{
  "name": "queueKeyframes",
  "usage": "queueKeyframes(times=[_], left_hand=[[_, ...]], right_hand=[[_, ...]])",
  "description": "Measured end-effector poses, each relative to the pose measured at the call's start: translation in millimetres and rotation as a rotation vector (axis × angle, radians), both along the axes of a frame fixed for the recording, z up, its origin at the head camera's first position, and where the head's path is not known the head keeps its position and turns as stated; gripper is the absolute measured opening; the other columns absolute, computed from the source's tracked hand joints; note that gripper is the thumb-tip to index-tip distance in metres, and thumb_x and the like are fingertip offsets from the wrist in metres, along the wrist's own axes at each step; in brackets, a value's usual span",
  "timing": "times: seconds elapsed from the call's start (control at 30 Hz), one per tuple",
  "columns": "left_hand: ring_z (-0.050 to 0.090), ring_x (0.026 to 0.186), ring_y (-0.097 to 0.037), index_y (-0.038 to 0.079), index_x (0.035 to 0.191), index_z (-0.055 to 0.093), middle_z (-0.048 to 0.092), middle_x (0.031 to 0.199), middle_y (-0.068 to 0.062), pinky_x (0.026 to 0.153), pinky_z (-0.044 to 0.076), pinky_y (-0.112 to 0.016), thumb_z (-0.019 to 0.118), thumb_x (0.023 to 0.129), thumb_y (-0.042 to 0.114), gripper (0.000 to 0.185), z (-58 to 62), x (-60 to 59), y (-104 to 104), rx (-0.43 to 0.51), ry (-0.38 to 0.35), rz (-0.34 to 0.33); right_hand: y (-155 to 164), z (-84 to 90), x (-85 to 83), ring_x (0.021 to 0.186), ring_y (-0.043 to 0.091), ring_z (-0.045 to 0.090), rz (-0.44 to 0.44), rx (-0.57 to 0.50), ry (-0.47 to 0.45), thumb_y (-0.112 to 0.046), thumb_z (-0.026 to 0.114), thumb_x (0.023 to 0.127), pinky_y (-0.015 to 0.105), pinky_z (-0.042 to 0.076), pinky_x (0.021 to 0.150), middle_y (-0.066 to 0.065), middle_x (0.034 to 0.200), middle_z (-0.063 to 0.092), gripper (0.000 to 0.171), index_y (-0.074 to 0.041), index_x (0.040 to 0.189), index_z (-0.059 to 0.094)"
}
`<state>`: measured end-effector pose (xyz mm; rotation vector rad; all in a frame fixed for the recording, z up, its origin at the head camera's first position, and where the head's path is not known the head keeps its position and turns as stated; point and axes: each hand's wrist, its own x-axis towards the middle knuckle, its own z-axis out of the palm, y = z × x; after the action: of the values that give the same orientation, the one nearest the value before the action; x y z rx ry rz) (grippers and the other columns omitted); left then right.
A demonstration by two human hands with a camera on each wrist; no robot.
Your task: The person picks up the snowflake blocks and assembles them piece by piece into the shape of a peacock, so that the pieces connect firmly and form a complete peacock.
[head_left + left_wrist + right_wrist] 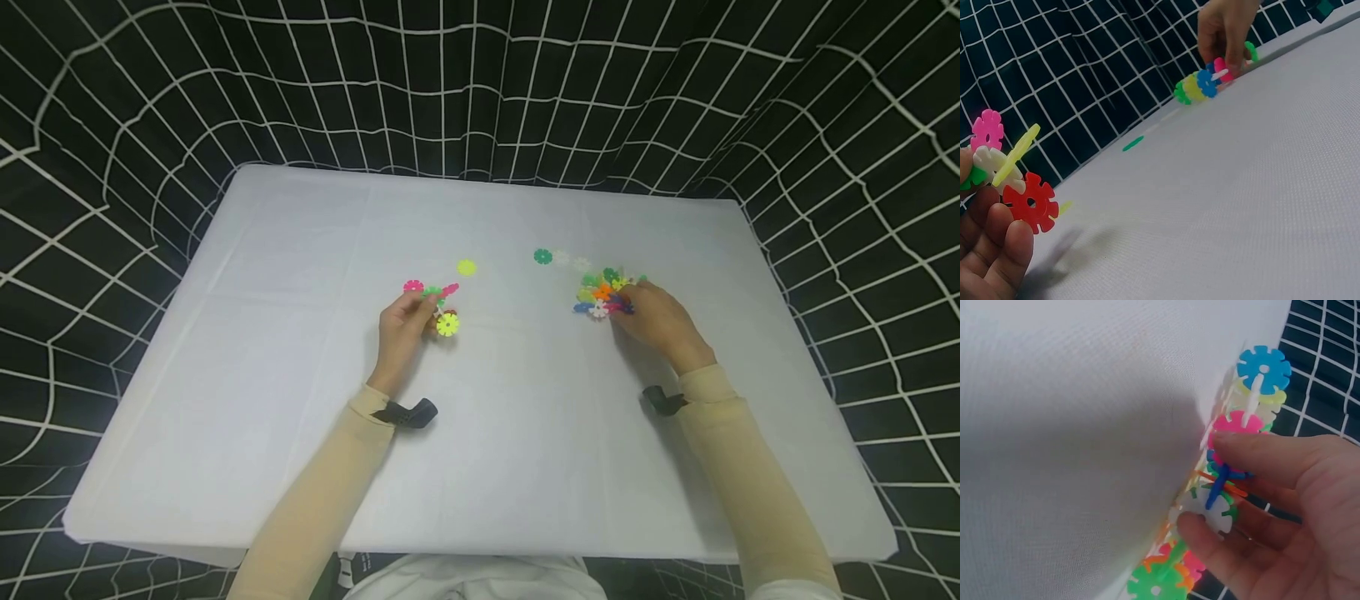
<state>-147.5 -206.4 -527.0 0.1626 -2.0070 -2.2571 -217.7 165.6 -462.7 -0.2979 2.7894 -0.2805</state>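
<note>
Early stage, I'd judge. Most snowflake discs are sitting loose in the pile (pixel 606 292) under the right hand (pixel 654 321), whose fingers are pinching a blue disc (pixel 1219 482). Left hand (pixel 403 329) is gripping a small joined cluster (pixel 1013 181); stray discs (pixel 467 267) are lying just beyond it.

Beige sleeves (pixel 315 500); seemingly black wrist straps (pixel 408 414)

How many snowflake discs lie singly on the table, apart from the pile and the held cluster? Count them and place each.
4, though the pale ones are faint: a yellow disc beyond the left hand, and a green disc, a white disc and another pale disc left of the pile.
</note>
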Motion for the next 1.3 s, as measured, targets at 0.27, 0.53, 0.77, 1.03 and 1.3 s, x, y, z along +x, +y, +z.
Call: queueKeyframes(times=[0.27, 0.53, 0.77, 1.03, 1.3], left_hand=[[0.058, 0.066, -0.01, -0.009, 0.106, 0.064, 0.061, 0.08, 0.001, 0.064, 0.053, -0.019, 0.063, 0.101, 0.017, 0.027, 1.4, 0.1, 0.4, -0.002, -0.008, 0.006], [0.059, 0.068, -0.008, -0.009, 0.106, 0.064, 0.062, 0.083, -0.001, 0.065, 0.054, -0.019, 0.063, 0.101, 0.019, 0.028, 1.5, 0.4, -0.9, 0.003, -0.023, 0.009], [0.059, 0.068, -0.006, -0.008, 0.108, 0.063, 0.063, 0.081, 0.005, 0.065, 0.054, -0.019, 0.063, 0.101, 0.019, 0.029, 3.9, 2.8, 2.3, 0.038, -0.014, -0.025], [0.056, 0.066, -0.01, -0.006, 0.105, 0.068, 0.063, 0.079, 0.001, 0.061, 0.052, -0.022, 0.065, 0.099, 0.015, 0.022, 13.3, 9.6, 13.2, -0.023, 0.073, -0.099], [0.053, 0.065, -0.017, -0.008, 0.101, 0.066, 0.06, 0.074, 0.0, 0.062, 0.053, -0.028, 0.061, 0.1, 0.009, 0.019, 28.4, 19.4, 24.1, -0.008, 0.144, -0.168]], right_hand=[[-5.7, 10.9, 6.5, 0.112, 0.042, 0.059, -0.035, -0.257, 0.134, -0.012, 0.066, 0.097, 0.061, 0.049, 0.101, 0.026, 0.125, 0.06, 0.041, 0.006, 0.132, 0.058], [-40.6, 28.1, 21.0, 0.12, 0.024, 0.061, -0.118, -0.755, 0.155, -0.004, 0.067, 0.096, 0.029, 0.057, 0.099, 0.016, 0.132, 0.061, 0.037, -0.003, 0.133, 0.06], [-73.2, 25.0, 33.0, 0.121, 0.008, 0.058, -0.182, -1.163, -0.006, 0.002, 0.061, 0.098, 0.014, 0.053, 0.097, 0.009, 0.147, 0.052, 0.054, -0.019, 0.147, 0.05], [-101.0, 9.4, 46.3, 0.107, 0.009, 0.07, -0.239, -1.242, -0.109, -0.002, 0.062, 0.098, 0.035, 0.046, 0.115, 0.002, 0.134, 0.058, 0.044, -0.016, 0.14, 0.058], [-121.4, -5.3, 60.8, 0.123, 0.018, 0.058, -0.139, -1.304, -0.195, 0.002, 0.06, 0.095, 0.028, 0.051, 0.106, -0.003, 0.126, 0.057, 0.031, -0.021, 0.115, 0.062]])
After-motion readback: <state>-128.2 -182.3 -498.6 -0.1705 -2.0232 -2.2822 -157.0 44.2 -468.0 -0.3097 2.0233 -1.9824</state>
